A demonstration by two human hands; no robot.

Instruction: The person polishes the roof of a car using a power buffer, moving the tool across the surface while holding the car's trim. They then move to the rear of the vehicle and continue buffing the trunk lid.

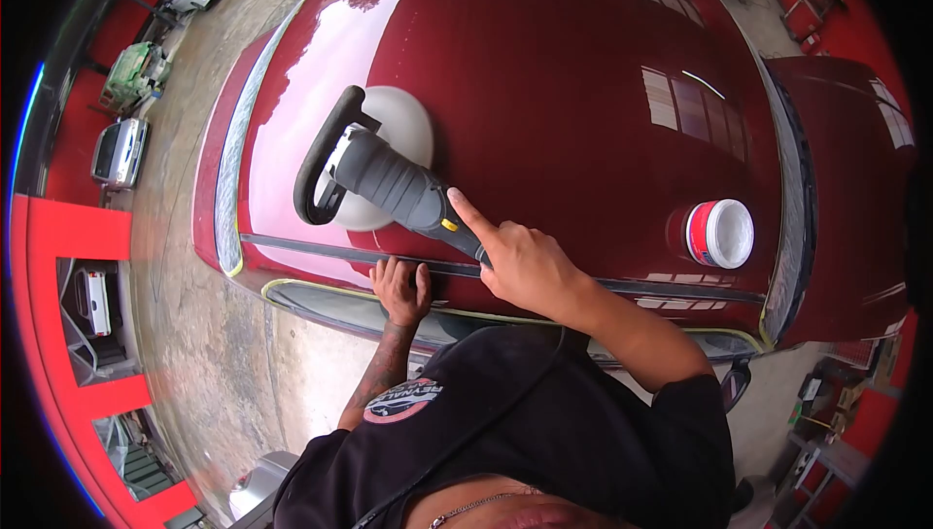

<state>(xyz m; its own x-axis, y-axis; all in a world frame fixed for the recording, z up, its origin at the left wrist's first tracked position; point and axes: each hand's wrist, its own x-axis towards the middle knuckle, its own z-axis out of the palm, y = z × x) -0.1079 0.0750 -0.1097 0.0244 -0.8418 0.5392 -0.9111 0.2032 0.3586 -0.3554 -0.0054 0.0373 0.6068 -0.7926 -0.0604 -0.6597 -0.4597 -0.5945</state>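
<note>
On the dark red car roof (544, 92) rests a polisher (389, 179) with a black body, a D-shaped front handle and a large pale round pad (403, 121). My right hand (530, 267) is closed around its rear grip, the index finger stretched along the casing. The polisher's front handle has no hand on it. Lower left, my left hand (400, 288) lies on the roof's near edge by the black trim strip (340, 253), its thumb apart from the fingers and nothing held. The pad's underside is hidden.
A round red-and-white tub (721, 234) stands on the roof at right. Masking film with yellow tape (229, 189) covers the glass edges. Concrete floor (219, 354) lies at left, with a red frame (73, 228) and parked vehicles beyond. Shelving (831, 456) stands at lower right.
</note>
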